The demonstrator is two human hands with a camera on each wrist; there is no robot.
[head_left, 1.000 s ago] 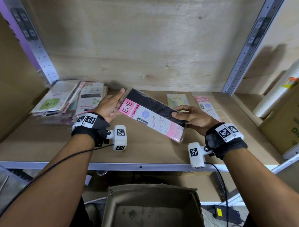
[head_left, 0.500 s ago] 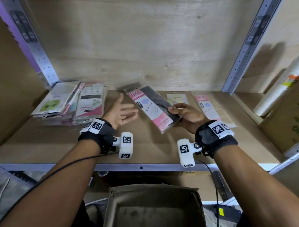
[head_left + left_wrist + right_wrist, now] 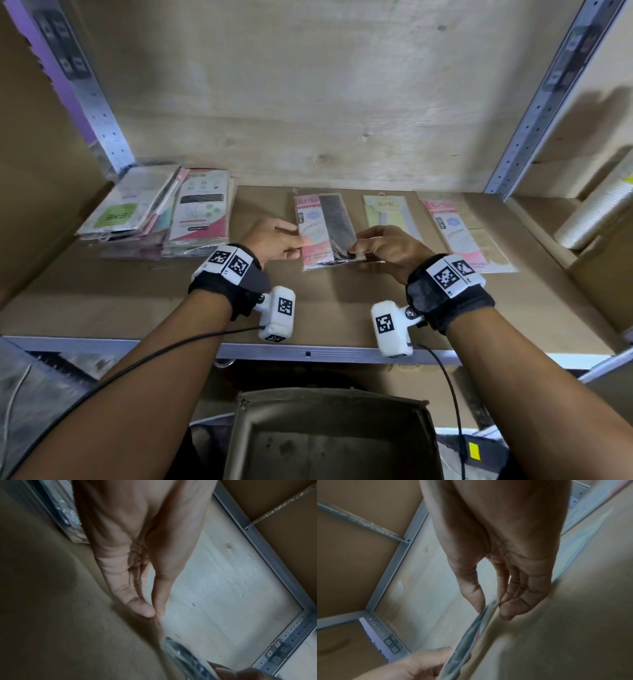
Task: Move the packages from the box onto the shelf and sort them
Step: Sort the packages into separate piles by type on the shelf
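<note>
A pink and black stocking package [image 3: 323, 229] lies lengthwise on the wooden shelf [image 3: 137, 301], between the left stack and two single packages. My left hand [image 3: 298, 244] pinches its near left edge, thumb against fingers [image 3: 145, 609]. My right hand [image 3: 353, 249] pinches its near right corner, thumb on top and fingers [image 3: 513, 601] beneath. In the wrist views the package [image 3: 467, 642] shows edge-on, slightly raised at its near end. Below the shelf the cardboard box [image 3: 246, 428] stands open; I see no packages in its visible part.
A stack of packages [image 3: 154, 212] sits at the shelf's left back. A yellow-green package [image 3: 387, 216] and a pink-beige one [image 3: 459, 233] lie to the right. A stack of white cups [image 3: 596, 212] lies in the adjoining bay. Metal uprights [image 3: 534, 113] flank the shelf.
The package swung from a diagonal to straight and came down onto the shelf. My left hand, open half a second ago, has returned and pinches its left edge.
</note>
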